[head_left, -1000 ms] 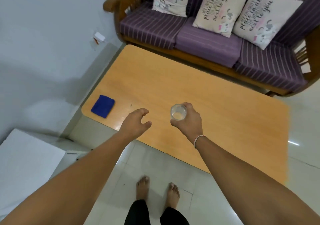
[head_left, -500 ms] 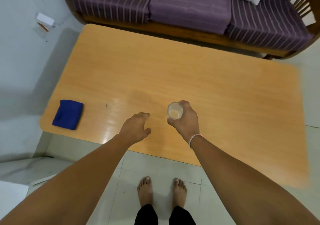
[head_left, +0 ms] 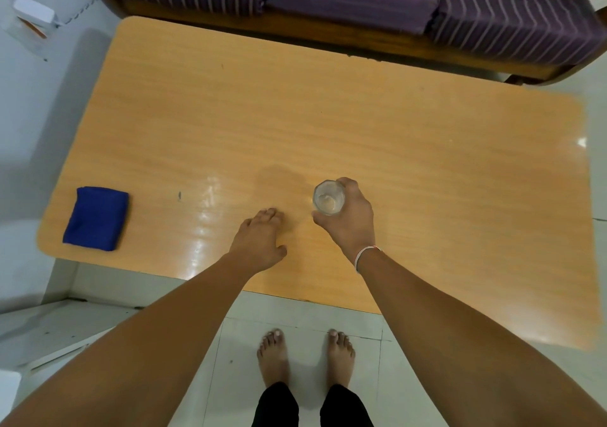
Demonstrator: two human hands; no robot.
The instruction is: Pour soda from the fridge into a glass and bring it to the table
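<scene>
A clear glass [head_left: 328, 197] holding a little pale liquid is gripped from its right side by my right hand [head_left: 349, 221], over the near middle of the wooden table [head_left: 410, 150]. I cannot tell whether the glass base touches the tabletop. My left hand [head_left: 261, 241] hovers low over the table just left of the glass, empty, with its fingers loosely curled and apart.
A folded blue cloth [head_left: 96, 218] lies at the table's near left corner. A purple striped sofa [head_left: 345, 3] runs along the table's far side. A grey wall [head_left: 29, 104] with a white socket box [head_left: 33, 11] stands to the left. My bare feet [head_left: 305, 357] stand on tiled floor.
I have stepped closer and tilted my head down, so the table fills the view and the cushions are gone. Both hands have moved slightly forward over the table, the glass still held.
</scene>
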